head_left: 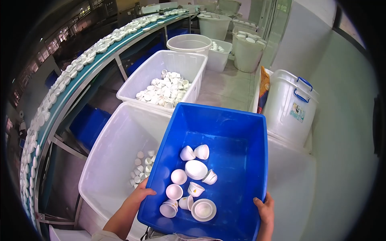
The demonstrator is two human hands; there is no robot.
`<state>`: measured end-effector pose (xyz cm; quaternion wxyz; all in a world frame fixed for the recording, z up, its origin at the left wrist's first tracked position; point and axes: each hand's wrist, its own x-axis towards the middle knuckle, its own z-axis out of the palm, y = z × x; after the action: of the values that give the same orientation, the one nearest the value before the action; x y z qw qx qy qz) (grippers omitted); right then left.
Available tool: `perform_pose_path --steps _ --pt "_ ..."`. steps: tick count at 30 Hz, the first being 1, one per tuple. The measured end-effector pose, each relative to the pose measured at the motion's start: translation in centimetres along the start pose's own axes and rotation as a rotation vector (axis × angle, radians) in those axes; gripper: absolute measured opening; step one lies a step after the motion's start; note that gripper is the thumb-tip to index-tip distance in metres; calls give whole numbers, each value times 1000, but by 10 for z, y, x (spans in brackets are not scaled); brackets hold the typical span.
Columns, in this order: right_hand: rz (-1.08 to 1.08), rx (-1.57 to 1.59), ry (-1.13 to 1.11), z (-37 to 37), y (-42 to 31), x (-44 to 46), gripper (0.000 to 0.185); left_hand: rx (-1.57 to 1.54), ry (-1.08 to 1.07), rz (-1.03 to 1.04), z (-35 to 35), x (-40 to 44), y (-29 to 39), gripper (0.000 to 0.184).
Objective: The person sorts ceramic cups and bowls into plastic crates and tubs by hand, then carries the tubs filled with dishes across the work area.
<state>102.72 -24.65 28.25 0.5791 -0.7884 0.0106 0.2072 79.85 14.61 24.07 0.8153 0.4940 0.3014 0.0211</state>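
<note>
A factory floor (219,90) of grey runs back beside a pale wall (345,100). Nearest, a deep blue plastic crate (225,124) tilts between two hands. The left hand (140,193) is closed on its left rim, thumb over the edge; the right hand (265,211) clasps the opposite side, thumb on the rim and fingers mostly hidden outside. Whether the crate also rests on anything beneath cannot be told.

Inside the crate, eight small white cups (202,152) lie scattered, the lowest-left one apparently nested in another, with two wider white bowls (196,169). The work seems partway along: the crate is in hand, yet these ten pieces or stacks have not left it.

Beyond its left side, a large white tub (116,132) shows well over a dozen small white pieces (140,172), partly hidden by the crate, so no full count. Behind it a second white tub (193,64) holds a heap of white cups (165,89), dozens, too jumbled to number. One lidded storage box (283,104) stands right. Farther on are a round tub (177,41) and a bin topped with white pieces (247,54); a conveyor belt (90,64) carries uncountable white ware (76,64).
</note>
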Motion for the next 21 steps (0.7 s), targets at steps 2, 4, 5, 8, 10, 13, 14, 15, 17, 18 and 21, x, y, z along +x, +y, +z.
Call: perform_pose_path --steps 2,4,5,8,10,13,14,15,17,18,21 --pt "-43 34 49 -7 -17 26 45 -19 -51 -43 17 45 33 76" --pt "-62 46 107 -13 -34 54 46 -24 -107 -68 27 93 53 79" --pt "-64 39 132 -13 -45 71 47 -34 -136 -68 33 113 66 79" --pt "-119 36 126 -18 -61 134 47 -77 -200 -22 54 175 100 80" --pt "-129 27 119 -20 -81 181 47 -121 -216 67 72 218 118 80" --pt "-176 25 76 -31 -100 276 44 -42 -219 104 92 287 154 83" --pt "-191 33 68 -30 -112 304 44 -41 -212 112 99 307 171 83" --pt "-228 37 46 -28 -135 331 43 -51 -212 123 108 329 186 83" --pt "-244 -24 58 -36 -147 387 45 -108 -204 146 122 363 209 84" --pt "-253 -54 64 -37 -150 415 45 -114 -191 154 125 382 219 84" --pt "-207 -76 3 -20 -190 486 47 -157 -133 174 129 431 238 83"
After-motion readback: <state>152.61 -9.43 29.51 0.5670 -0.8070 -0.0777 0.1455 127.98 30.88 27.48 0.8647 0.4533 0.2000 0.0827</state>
